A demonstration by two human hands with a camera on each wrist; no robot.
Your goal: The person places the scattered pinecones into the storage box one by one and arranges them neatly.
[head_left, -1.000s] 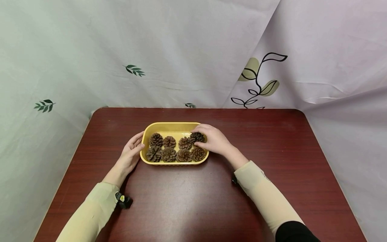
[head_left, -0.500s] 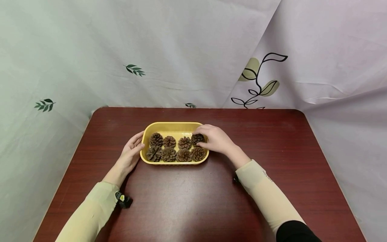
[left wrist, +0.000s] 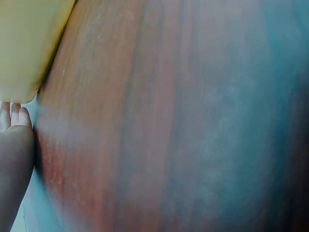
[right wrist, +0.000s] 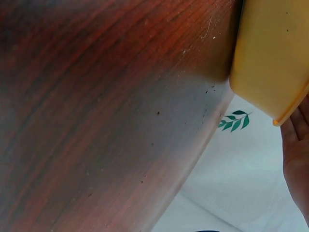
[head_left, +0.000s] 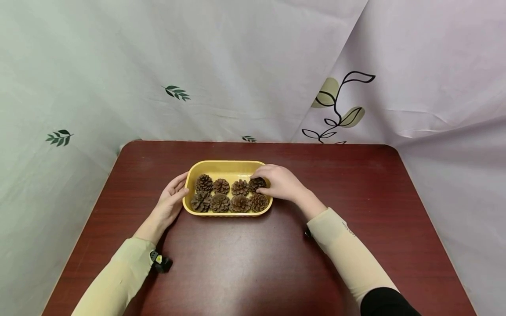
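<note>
In the head view a yellow plastic tray [head_left: 226, 214] with rounded corners sits on the table. Two rows of brown pine cones lie in it, among them one at the front left [head_left: 201, 202] and one at the front right [head_left: 258, 202]. My left hand [head_left: 171, 199] holds the tray's left end, thumb at the rim and fingers along the outer wall. My right hand [head_left: 281, 182] reaches over the right end, its thumb and fingers around the back-right pine cone [head_left: 257, 183], which is partly hidden. The left wrist view shows my left fingertips against the tray wall [left wrist: 29, 48].
The dark red wooden table [head_left: 237, 267] reaches back to a pale curtain [head_left: 221, 66] with leaf prints. A small black device [head_left: 161, 262] is strapped at the left wrist. In the right wrist view, the tray's outer wall [right wrist: 270, 58] rises above the tabletop.
My right hand, with the back-right pine cone, has shifted slightly right and then a touch back left inside the tray. The left hand and the tray stay in place.
</note>
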